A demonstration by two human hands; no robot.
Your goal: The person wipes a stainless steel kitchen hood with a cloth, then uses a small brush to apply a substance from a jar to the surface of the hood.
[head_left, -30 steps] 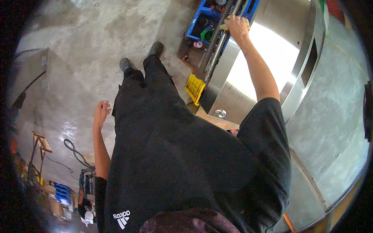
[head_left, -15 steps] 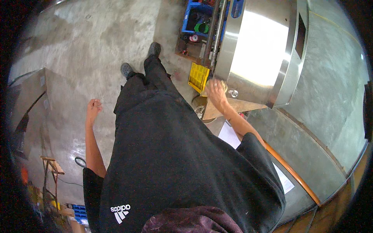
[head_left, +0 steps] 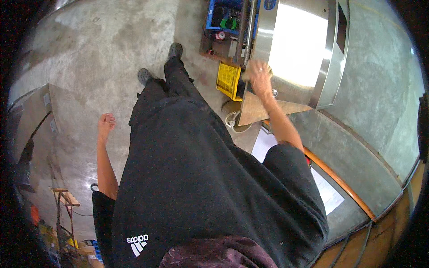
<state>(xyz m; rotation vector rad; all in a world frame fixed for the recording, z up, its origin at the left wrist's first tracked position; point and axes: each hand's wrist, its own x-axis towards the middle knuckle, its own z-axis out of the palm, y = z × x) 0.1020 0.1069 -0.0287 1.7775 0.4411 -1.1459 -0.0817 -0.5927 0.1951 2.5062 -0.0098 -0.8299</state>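
Note:
My right hand point(head_left: 260, 80) lies over a yellowish, pad-like thing point(head_left: 269, 70) and presses it on the brushed stainless steel panel point(head_left: 280, 91), near the left edge. Most of the pad is hidden under the fingers, so I cannot make out its exact kind. Just below the hand, a small shiny round fitting point(head_left: 274, 93) sits on the steel. At the far left my left hand point(head_left: 106, 123) hangs over the concrete floor, apart from everything, its fingers curled in with nothing visible in them.
A wooden board point(head_left: 263, 110) shows under the panel's near end. Left of the panel stand a yellow plastic crate point(head_left: 228, 80), a pail point(head_left: 232, 107) and a blue crate point(head_left: 210, 15). White papers point(head_left: 263, 142) and an orange-brown pole point(head_left: 342, 184) lie on the right. Cardboard point(head_left: 33, 109) stands left.
My right hand has slid away from me and slightly right along the steel with the pad. My left hand hangs almost where it was. The view has shifted a little.

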